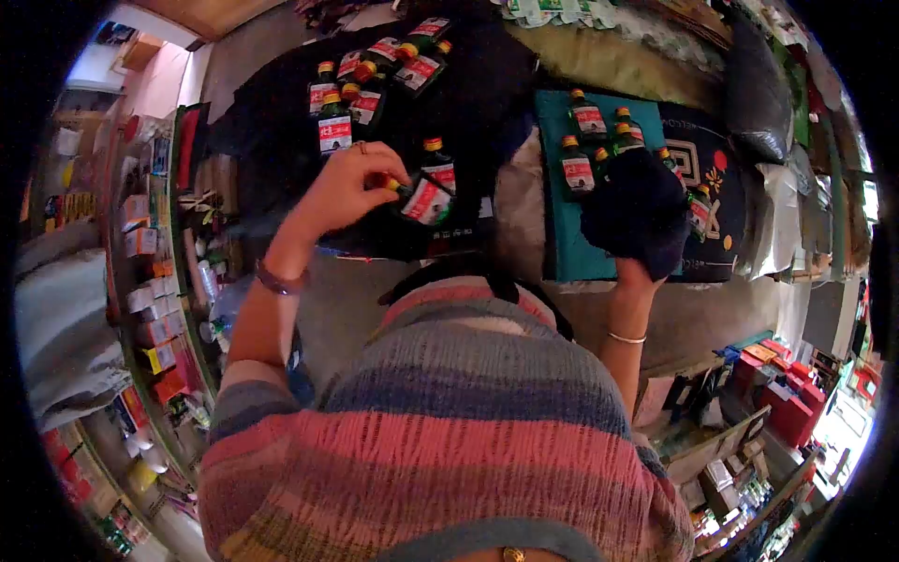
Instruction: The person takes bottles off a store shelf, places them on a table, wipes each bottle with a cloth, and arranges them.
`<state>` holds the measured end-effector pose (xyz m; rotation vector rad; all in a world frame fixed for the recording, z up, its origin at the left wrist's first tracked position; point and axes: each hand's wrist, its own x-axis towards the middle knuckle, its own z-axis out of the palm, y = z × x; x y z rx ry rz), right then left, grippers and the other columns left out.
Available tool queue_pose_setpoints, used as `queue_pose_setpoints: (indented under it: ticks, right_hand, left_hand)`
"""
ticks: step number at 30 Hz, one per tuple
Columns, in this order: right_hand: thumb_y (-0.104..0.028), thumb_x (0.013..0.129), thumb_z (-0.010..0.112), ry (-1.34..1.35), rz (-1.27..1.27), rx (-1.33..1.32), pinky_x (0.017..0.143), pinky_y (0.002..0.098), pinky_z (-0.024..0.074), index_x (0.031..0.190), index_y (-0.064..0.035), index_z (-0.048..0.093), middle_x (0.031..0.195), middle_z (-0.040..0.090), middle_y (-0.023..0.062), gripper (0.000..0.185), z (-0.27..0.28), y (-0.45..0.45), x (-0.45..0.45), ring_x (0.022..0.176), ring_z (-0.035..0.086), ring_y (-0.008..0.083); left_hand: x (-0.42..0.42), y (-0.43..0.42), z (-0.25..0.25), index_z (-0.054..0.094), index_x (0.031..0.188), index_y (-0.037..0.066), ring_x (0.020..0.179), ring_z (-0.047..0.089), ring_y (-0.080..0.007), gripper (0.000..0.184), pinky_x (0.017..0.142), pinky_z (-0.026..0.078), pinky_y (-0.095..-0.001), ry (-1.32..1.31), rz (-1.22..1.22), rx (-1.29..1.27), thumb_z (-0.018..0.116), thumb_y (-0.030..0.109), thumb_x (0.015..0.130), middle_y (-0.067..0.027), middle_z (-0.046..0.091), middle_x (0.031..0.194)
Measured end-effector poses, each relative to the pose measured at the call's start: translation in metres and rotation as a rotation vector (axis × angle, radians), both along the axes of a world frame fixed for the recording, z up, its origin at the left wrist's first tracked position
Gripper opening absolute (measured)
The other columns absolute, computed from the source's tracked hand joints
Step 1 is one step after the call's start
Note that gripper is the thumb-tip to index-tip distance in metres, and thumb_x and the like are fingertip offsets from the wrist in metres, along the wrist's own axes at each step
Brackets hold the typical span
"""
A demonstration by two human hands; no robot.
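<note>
My left hand pinches the cap end of a small green bottle with a red and white label, tilted over the dark cloth. Right behind it stands another bottle. Several similar bottles are grouped farther back on that cloth. On the right, a dark blue cloth covers the fingers of my right hand, which holds it. Beside and behind this cloth are several more bottles on the teal mat and the black patterned mat.
Shelves packed with small boxes line the left. Rolled material and a dark wrapped bundle lie at the back right. Red boxes and an open carton are at the lower right.
</note>
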<state>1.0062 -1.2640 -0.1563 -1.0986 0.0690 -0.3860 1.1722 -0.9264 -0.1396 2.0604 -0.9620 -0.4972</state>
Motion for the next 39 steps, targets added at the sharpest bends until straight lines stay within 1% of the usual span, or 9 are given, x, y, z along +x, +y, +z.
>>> queue_pose_setpoints:
  ticks: [2, 4, 7, 10, 13, 15, 17, 28, 39]
  right_hand:
    - [-0.024, 0.088, 0.049, -0.015, 0.056, 0.055, 0.103, 0.0373, 0.0335, 0.128, -0.0037, 0.042, 0.130, 0.048, 0.0116, 0.045, 0.004, 0.005, 0.004, 0.119, 0.045, 0.0256]
    - [-0.026, 0.080, 0.061, 0.318, -0.302, -1.113, 0.104, 0.0362, 0.0322, 0.127, -0.0063, 0.045, 0.129, 0.050, 0.0086, 0.053, 0.000, 0.007, 0.007, 0.119, 0.045, 0.0247]
    - [-0.025, 0.083, 0.056, 0.234, -0.176, -0.654, 0.104, 0.0372, 0.0321, 0.126, -0.0054, 0.046, 0.128, 0.050, 0.0100, 0.049, -0.011, 0.009, 0.007, 0.119, 0.046, 0.0246]
    - [-0.022, 0.096, 0.035, -0.089, 0.093, 0.611, 0.104, 0.0394, 0.0325, 0.128, -0.0008, 0.042, 0.129, 0.047, 0.0144, 0.039, -0.010, 0.010, 0.003, 0.119, 0.044, 0.0263]
    - [-0.026, 0.081, 0.061, 0.116, -0.247, 0.645, 0.105, 0.0368, 0.0307, 0.124, -0.0056, 0.048, 0.126, 0.052, 0.0092, 0.050, -0.013, 0.010, -0.006, 0.118, 0.046, 0.0240]
    - [-0.025, 0.083, 0.060, 0.370, -0.238, -0.580, 0.104, 0.0366, 0.0319, 0.126, -0.0047, 0.045, 0.129, 0.050, 0.0090, 0.050, 0.007, 0.011, -0.004, 0.119, 0.046, 0.0252]
    - [-0.023, 0.084, 0.059, 0.381, -0.206, -0.892, 0.104, 0.0366, 0.0329, 0.128, -0.0037, 0.042, 0.131, 0.048, 0.0093, 0.050, 0.005, 0.009, -0.005, 0.119, 0.045, 0.0262]
    - [-0.020, 0.092, 0.045, -0.066, -0.077, 0.666, 0.104, 0.0410, 0.0343, 0.128, -0.0024, 0.041, 0.132, 0.045, 0.0132, 0.041, -0.011, -0.002, -0.014, 0.119, 0.044, 0.0291]
    - [-0.027, 0.093, 0.041, 0.175, -0.554, -0.073, 0.105, 0.0430, 0.0316, 0.127, -0.0036, 0.043, 0.131, 0.046, 0.0120, 0.042, -0.021, -0.026, -0.037, 0.119, 0.045, 0.0297]
  left_hand:
    - [0.013, 0.014, -0.008, 0.062, 0.082, 0.005, 0.084, 0.057, -0.0216, 0.020, 0.073, 0.047, -0.0304, 0.007, -0.061, 0.075, 0.067, -0.003, 0.065, -0.0059, 0.059, 0.089]
    - [0.025, 0.020, -0.024, 0.060, 0.080, 0.005, 0.085, 0.057, -0.0223, 0.018, 0.074, 0.047, -0.0313, -0.007, -0.124, 0.154, 0.065, -0.005, 0.065, -0.0060, 0.059, 0.088]
    - [0.037, 0.020, -0.051, 0.062, 0.081, 0.003, 0.084, 0.057, -0.0229, 0.018, 0.072, 0.046, -0.0304, -0.081, -0.165, 0.132, 0.062, -0.008, 0.067, -0.0067, 0.059, 0.088]
    - [0.045, 0.014, -0.064, 0.061, 0.080, 0.003, 0.087, 0.057, -0.0231, 0.018, 0.073, 0.047, -0.0317, -0.056, -0.187, 0.165, 0.059, -0.009, 0.067, -0.0071, 0.060, 0.090]
    - [0.049, 0.008, -0.073, 0.061, 0.082, 0.003, 0.093, 0.057, -0.0237, 0.018, 0.076, 0.047, -0.0327, -0.068, -0.169, 0.101, 0.058, -0.009, 0.068, -0.0071, 0.061, 0.095]
    - [0.050, 0.009, -0.076, 0.062, 0.085, 0.004, 0.095, 0.057, -0.0244, 0.021, 0.079, 0.047, -0.0330, -0.093, -0.178, 0.118, 0.058, -0.009, 0.069, -0.0071, 0.060, 0.101]
    - [0.048, 0.009, -0.079, 0.062, 0.091, 0.006, 0.099, 0.055, -0.0252, 0.026, 0.083, 0.046, -0.0336, -0.124, -0.145, 0.131, 0.058, -0.008, 0.069, -0.0071, 0.058, 0.108]
    - [0.003, 0.009, -0.069, 0.049, 0.125, 0.018, 0.119, 0.039, -0.0316, 0.064, 0.102, 0.032, -0.0421, -0.458, 0.180, 0.318, 0.066, 0.008, 0.065, -0.0085, 0.041, 0.132]
    - [-0.015, -0.046, -0.054, 0.053, 0.119, 0.009, 0.105, 0.049, -0.0286, 0.055, 0.091, 0.038, -0.0397, -0.586, 0.284, 0.063, 0.069, 0.013, 0.067, -0.0096, 0.052, 0.114]
